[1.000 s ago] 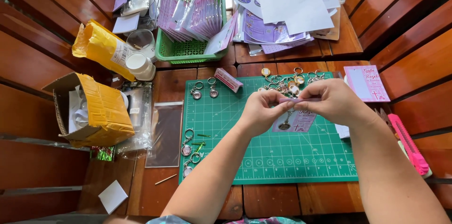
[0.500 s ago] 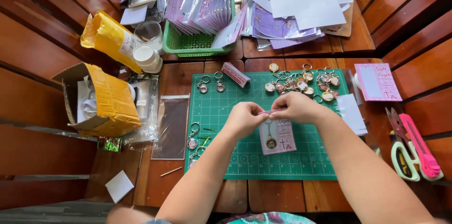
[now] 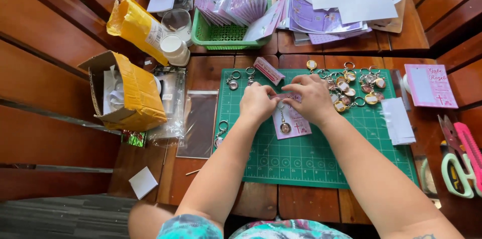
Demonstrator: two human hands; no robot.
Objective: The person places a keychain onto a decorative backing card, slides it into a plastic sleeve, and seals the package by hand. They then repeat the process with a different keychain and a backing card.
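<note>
Both hands met over a small pink card [image 3: 293, 123] lying on the green cutting mat [image 3: 311, 161]: the left hand [image 3: 257, 102] pinched its upper left edge, the right hand [image 3: 312, 99] pressed fingertips closed on the top beside it. A keychain with a round medallion [image 3: 285, 127] lay on the card, seemingly being fastened there; finishing that would call for fine, steady finger work. Just right of the hands sat a heap of loose keychains [image 3: 354, 87], with two more [image 3: 241, 78] near the mat's top left corner. Farther out, a green basket of packed cards [image 3: 228, 35], an open cardboard box [image 3: 125, 93] and scissors [image 3: 454, 168] rested on the dark wooden slat table [image 3: 50, 28].
</note>
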